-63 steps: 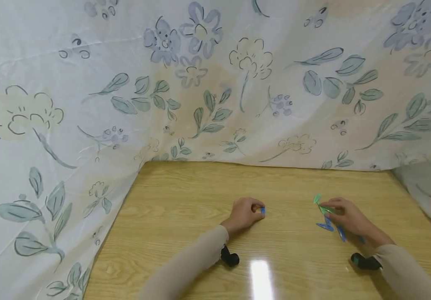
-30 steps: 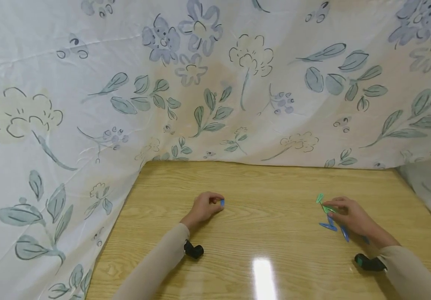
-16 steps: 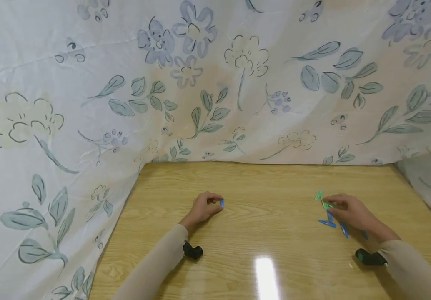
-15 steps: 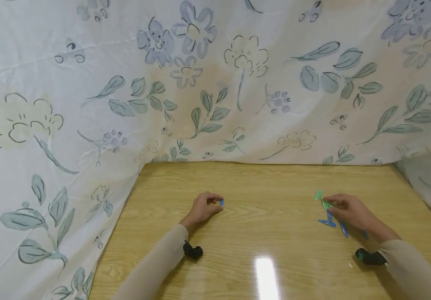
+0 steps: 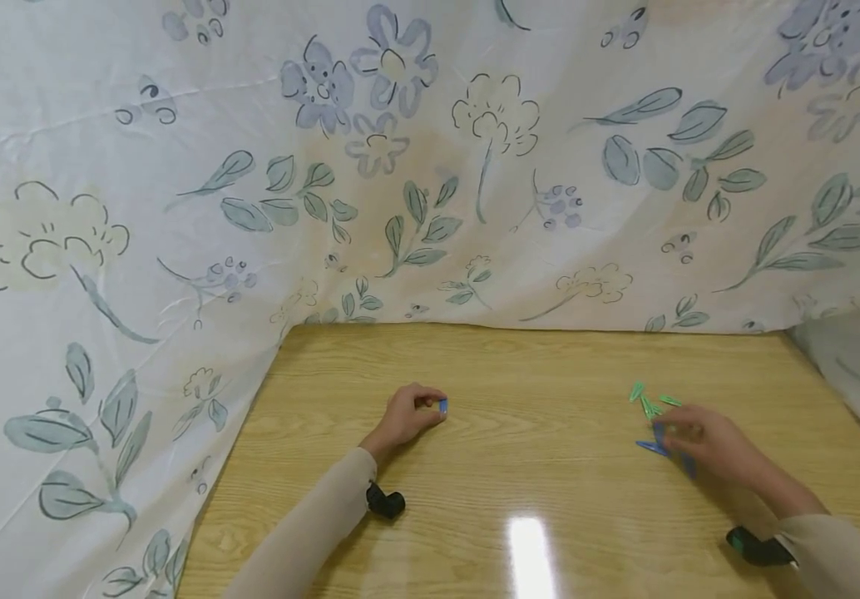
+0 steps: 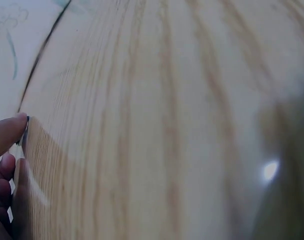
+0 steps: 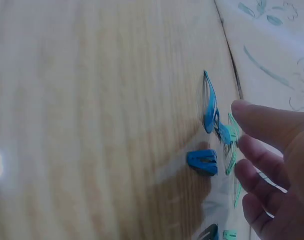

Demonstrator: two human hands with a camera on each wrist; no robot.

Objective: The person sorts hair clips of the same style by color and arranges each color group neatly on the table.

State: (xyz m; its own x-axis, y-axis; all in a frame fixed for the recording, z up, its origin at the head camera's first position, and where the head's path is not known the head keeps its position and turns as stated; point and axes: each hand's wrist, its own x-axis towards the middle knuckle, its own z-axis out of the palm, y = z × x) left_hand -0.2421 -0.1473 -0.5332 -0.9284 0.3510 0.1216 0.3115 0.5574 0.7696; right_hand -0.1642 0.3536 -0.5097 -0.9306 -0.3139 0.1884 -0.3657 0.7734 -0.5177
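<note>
My left hand (image 5: 403,416) pinches a small blue hair clip (image 5: 442,406) between thumb and fingertips, just over the table left of centre. In the left wrist view only the thumb (image 6: 9,134) and some curled fingers show at the edge, with a dark sliver of the clip at the tip. At the right, my right hand (image 5: 710,445) hovers over loose snap hair clips, thumb and fingers apart with nothing between them. Blue clips (image 7: 203,162) lie under and beside the fingers, partly hidden in the head view. Green clips (image 5: 637,392) lie just beyond the hand.
The wood-grain table (image 5: 550,374) is bordered at the back and sides by a floral cloth (image 5: 430,208). A bright light reflection (image 5: 529,553) falls on the near tabletop. Black wrist devices (image 5: 385,502) sit at both cuffs.
My left hand moved left with the blue clip, then stayed still. My right hand has just drawn back toward the near right, uncovering more green clips.
</note>
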